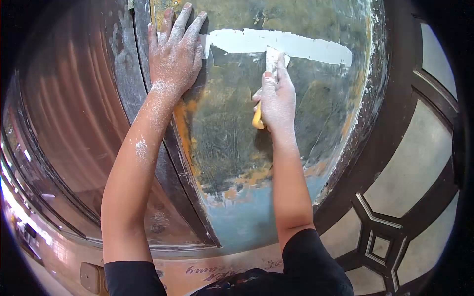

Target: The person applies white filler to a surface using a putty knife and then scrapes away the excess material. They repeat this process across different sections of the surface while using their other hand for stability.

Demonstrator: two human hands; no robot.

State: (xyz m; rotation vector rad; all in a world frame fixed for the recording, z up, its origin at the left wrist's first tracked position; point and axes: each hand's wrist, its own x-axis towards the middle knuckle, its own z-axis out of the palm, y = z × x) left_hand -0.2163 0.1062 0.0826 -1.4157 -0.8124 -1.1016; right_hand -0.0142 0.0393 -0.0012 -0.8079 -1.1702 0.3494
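My right hand (pixel 279 101) is wrapped round a putty knife with a yellow handle (pixel 257 117). Its blade (pixel 271 58), coated in white, touches the lower edge of a white putty strip (pixel 306 47). The strip runs across a worn, patchy greenish panel (pixel 227 128). My left hand (pixel 175 56) lies flat with its fingers spread at the panel's upper left, over the left end of the strip. White dust coats both hands and my left forearm.
A dark frame (pixel 163 153) borders the panel on the left, beside a glossy brown panel (pixel 69 113). At the right stands dark woodwork with pale inset panels (pixel 410 153). Orange and blue paint patches (pixel 242 212) show along the lower part.
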